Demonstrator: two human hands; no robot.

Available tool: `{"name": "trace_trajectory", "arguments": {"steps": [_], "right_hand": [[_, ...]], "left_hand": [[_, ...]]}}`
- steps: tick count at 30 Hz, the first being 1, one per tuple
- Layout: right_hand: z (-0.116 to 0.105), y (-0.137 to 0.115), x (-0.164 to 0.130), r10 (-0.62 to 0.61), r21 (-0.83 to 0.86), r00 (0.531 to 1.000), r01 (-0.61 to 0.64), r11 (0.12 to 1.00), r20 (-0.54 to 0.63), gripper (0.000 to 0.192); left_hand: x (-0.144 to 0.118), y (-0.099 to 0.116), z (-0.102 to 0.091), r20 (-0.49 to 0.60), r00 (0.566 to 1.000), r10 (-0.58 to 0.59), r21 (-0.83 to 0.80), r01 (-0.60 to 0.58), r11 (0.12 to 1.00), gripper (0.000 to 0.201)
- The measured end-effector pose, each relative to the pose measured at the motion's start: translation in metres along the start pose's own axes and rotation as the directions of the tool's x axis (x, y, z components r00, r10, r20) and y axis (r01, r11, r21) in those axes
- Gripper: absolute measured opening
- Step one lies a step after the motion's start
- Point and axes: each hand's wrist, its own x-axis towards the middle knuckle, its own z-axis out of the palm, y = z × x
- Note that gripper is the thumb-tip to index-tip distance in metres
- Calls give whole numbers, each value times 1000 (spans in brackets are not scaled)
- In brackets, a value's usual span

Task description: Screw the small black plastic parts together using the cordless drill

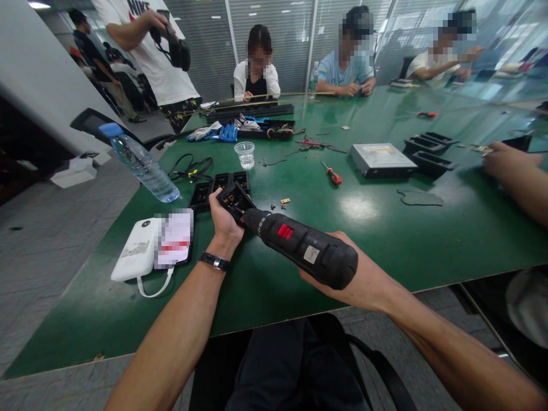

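My left hand (pixel 226 220) is closed around a small black plastic box (pixel 234 200), tilted so that its open side with brass-coloured pieces faces up. A black cordless drill (pixel 306 242) with a red switch is gripped in my right hand (pixel 342 279); the tool's body covers most of the fingers. Its nose points left into the box, and the tip is hidden at the box's edge. Just behind lie more black boxes (pixel 221 181) with small brass parts inside. A small brass plate (pixel 285 201) and a few tiny screws (pixel 273 206) rest right of the box.
At left stand a water bottle (pixel 141 165), a white power bank (pixel 136 251) and a phone (pixel 174 237). Farther back are a plastic cup (pixel 245 155), a screwdriver (pixel 333 173), a disc drive (pixel 382 160) and black trays (pixel 428 154). A co-worker's hand (pixel 511 162) is at right; other people sit opposite.
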Motion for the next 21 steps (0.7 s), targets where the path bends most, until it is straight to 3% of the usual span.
{"name": "trace_trajectory", "arguments": {"steps": [10,15,21], "right_hand": [[1,2,3,-30,7,999,29,1000,30,21],[-2,8,7,-26,-94,995,35,995,98,11],[-5,14,10,-106,-176,988,125,976,110,11]], "left_hand": [[1,-1,1,-35,999,22,16,-21,1000,50],[5,-4,-4,-71,994,83,87,-77,993,47],[5,-7,-2,-97,989,113,121,-101,988,49]]}}
